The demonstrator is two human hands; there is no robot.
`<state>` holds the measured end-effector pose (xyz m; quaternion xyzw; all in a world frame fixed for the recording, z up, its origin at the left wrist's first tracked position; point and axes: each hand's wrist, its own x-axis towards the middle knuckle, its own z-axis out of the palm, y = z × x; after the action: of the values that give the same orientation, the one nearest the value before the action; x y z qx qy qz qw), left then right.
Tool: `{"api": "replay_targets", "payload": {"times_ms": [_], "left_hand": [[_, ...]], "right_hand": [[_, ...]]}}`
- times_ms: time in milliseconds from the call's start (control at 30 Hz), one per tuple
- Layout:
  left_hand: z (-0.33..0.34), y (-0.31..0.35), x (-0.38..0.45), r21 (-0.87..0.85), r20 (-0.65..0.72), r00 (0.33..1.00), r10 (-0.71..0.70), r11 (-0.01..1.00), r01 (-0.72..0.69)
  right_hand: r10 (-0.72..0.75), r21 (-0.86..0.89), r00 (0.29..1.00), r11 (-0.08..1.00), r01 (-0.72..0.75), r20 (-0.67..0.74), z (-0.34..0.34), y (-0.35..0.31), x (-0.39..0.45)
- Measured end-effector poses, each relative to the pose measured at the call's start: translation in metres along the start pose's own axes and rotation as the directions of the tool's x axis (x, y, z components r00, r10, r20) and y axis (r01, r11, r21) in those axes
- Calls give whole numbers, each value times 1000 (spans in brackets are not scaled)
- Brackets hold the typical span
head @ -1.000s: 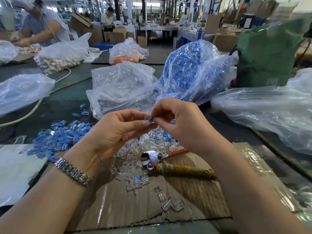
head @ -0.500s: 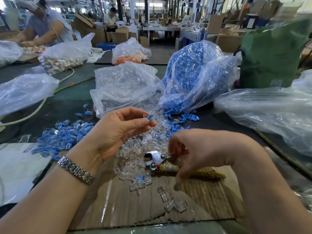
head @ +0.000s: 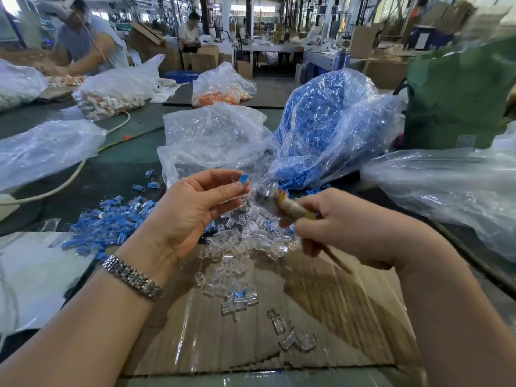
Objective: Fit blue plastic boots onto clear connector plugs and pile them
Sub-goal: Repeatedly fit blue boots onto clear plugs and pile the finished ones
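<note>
Blue plastic boot on clear connector plug (head: 242, 181) pinched by left hand (head: 192, 208); right hand (head: 351, 227) grips tape-wrapped metal pliers (head: 282, 202) just beside it.

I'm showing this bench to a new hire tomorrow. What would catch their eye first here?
Probably the big clear bag stuffed with blue boots, standing at the back right of the bench. Next, the two hands in the middle: the left hand pinches a small plug with a blue boot, while the right hand grips a wrapped-handle tool. Below them, loose clear plugs spill onto cardboard.
</note>
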<state>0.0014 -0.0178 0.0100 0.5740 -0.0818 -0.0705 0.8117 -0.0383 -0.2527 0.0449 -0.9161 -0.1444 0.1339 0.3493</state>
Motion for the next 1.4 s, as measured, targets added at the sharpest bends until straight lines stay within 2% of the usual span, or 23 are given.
{"api": "replay_targets", "payload": {"times_ms": [67, 133, 367, 533, 733, 967, 1033, 1100, 1167, 1233, 1333, 1400], "left_hand": [[3, -1, -1, 16, 25, 1000, 13, 1000, -14], [6, -2, -2, 34, 44, 998, 35, 999, -36], [9, -7, -3, 190, 63, 989, 135, 971, -144], [9, -11, -2, 273, 44, 980, 194, 941, -199], [14, -15, -1, 271, -5, 977, 215, 940, -206], [6, -14, 2, 346, 26, 977, 213, 915, -209], [-1, -10, 3, 392, 0, 977, 214, 899, -196], [-12, -5, 5, 572, -65, 966, 249, 803, -168], [-22, -2, 7, 794, -139, 939, 314, 603, -84], [-28, 0, 8, 913, -188, 910, 368, 406, 25], [-31, -2, 9, 990, -119, 908, 402, 121, 76], [-29, -7, 11, 998, -20, 931, 365, 60, -2]], "right_hand": [[30, 90, 999, 996, -29, -18, 1, 2, 4], [54, 158, 998, 986, -58, 27, 2, 2, 5], [34, 200, 998, 979, -42, 44, 7, -6, 5], [17, 173, 999, 985, -22, 29, 12, -9, 5], [5, 81, 999, 997, -1, -42, 20, -8, 12], [12, 71, 1000, 997, -10, -15, 17, -6, 10], [8, -7, 1000, 1000, -8, 4, 12, -5, 6], [-9, -171, 1000, 985, 12, 15, 7, -2, 2], [-19, -285, 999, 958, 33, 51, 6, -1, 0], [-5, -356, 995, 934, 39, 97, 8, -1, -1], [16, -454, 989, 889, 54, 150, 14, -1, 1], [17, -483, 986, 873, 67, 167, 16, -3, 2]]}}
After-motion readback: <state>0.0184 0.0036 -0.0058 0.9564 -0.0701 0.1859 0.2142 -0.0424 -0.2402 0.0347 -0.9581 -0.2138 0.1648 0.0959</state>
